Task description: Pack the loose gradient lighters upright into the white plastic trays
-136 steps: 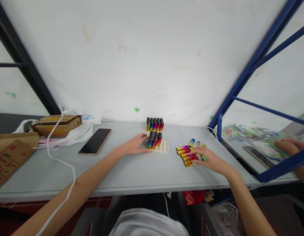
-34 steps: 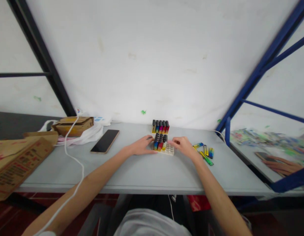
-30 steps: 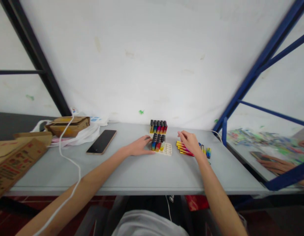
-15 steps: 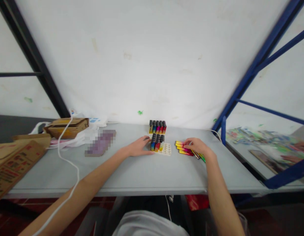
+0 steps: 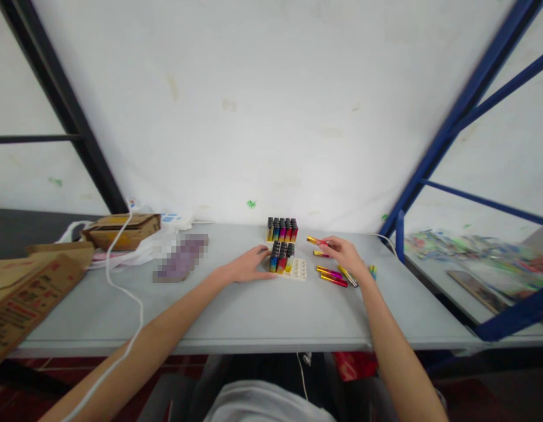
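Observation:
My left hand spans the left end of a white tray with round holes, its thumb at the front and fingers at the back. Upright lighters with black tops and blue, red and yellow bodies fill the tray's left part; holes show at its right. My right hand pinches a gold-and-red lighter by its red end, raised just off the table. Below that hand lie several loose shiny lighters, gold, red and pink. A blue-green one is partly hidden behind my wrist.
Behind the tray stands a full block of upright lighters. At left are cardboard boxes, white plastic bags, a blurred purple item and a hanging white cable. A blue metal frame borders the right side, with another cluttered table beyond.
My right hand has moved up and left from the loose lighters, lifting one gold-and-red lighter. The remaining loose ones lie more spread out. My left hand stays at the tray.

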### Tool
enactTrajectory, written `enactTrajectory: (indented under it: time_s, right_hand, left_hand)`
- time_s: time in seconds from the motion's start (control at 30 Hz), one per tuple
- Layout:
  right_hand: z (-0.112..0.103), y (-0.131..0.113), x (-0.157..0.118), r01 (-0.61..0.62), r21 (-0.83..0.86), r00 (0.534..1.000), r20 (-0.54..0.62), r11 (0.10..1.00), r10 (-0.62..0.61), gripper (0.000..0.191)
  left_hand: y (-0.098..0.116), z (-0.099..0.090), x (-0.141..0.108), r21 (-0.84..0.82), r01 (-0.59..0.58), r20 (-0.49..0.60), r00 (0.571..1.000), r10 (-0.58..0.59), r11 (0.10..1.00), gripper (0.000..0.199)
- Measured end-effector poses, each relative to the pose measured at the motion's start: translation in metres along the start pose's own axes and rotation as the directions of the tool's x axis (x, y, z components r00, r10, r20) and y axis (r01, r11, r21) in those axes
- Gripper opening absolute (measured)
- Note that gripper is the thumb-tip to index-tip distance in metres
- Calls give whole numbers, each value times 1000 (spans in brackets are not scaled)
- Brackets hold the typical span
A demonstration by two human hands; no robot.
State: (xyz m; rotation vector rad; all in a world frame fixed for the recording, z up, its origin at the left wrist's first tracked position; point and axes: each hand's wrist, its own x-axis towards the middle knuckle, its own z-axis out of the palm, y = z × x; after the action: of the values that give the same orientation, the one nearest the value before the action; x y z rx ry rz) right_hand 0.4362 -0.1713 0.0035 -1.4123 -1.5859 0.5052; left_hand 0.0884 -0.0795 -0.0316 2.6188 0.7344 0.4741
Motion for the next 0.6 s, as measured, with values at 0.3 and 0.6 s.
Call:
enactTrajectory:
  time_s: [0.3, 0.6]
  right_hand:
    - [37, -28, 2, -100, 518, 988, -46, 850, 145, 54]
    - [69, -49, 13, -196, 488, 980, 59, 850, 192, 57]
  left_hand:
    - [-1, 2, 0, -6, -12, -34, 999, 12, 1000, 78]
    - [-2, 4, 0, -7, -34, -48, 998, 33, 999, 77]
